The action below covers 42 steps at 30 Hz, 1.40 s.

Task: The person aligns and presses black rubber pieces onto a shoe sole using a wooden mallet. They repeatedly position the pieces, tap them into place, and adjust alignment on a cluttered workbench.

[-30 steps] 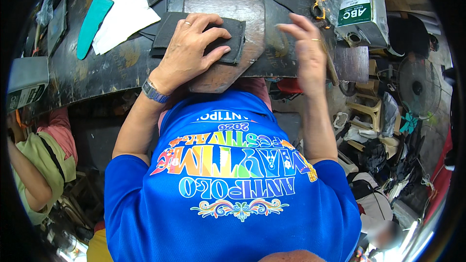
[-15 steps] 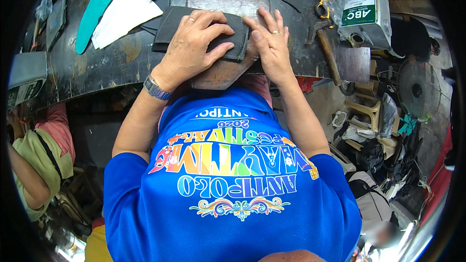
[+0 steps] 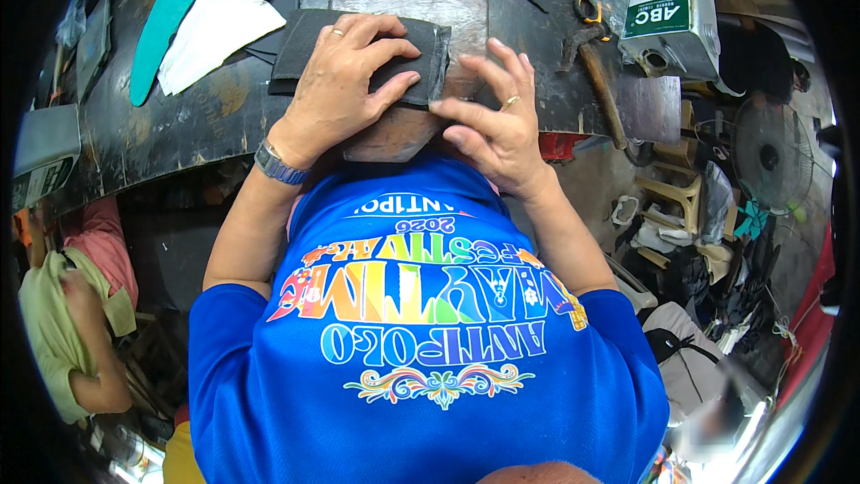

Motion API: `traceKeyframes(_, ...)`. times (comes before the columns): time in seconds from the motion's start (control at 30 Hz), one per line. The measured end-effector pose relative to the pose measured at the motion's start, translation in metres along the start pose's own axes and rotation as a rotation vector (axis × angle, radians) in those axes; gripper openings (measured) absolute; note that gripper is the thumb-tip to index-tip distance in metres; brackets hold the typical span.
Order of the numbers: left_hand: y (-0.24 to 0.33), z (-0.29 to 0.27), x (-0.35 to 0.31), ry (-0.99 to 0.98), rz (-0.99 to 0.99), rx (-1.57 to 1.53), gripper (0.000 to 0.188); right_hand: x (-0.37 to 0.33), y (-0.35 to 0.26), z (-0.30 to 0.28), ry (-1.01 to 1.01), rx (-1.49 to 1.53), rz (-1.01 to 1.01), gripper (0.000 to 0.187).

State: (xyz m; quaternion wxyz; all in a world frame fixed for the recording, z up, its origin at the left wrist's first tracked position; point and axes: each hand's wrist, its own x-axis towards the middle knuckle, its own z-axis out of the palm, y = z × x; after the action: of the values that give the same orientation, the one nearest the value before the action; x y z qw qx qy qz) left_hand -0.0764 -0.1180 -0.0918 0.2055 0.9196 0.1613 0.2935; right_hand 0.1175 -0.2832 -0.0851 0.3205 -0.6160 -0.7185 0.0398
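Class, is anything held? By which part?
The left hand pins the dark sheet by its middle; the right hand is at its near right corner, grip unclear.

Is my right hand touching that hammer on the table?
Apart. The head view shows a stretch of dark tabletop between your right hand and the hammer.
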Motion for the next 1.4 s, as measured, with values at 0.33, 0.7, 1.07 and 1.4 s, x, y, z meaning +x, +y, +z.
traceKeyframes(0.33,0.007,-0.006,0.002,-0.01,-0.019,-0.001,0.025,0.001,0.024,-0.01,0.176,0.122,0.258,0.03)
traceKeyframes(0.7,0.01,-0.006,0.004,0.005,-0.019,0.007,0.023,-0.037,0.172,-0.132,0.574,1.001,1.102,0.044)
traceKeyframes(1.07,0.01,-0.005,0.004,0.024,-0.028,-0.021,0.022,-0.038,0.238,-0.151,0.336,0.911,1.292,0.03)
traceKeyframes(1.4,0.01,-0.006,0.005,0.008,-0.035,-0.045,0.022,-0.046,0.177,-0.143,0.698,1.149,1.059,0.027)
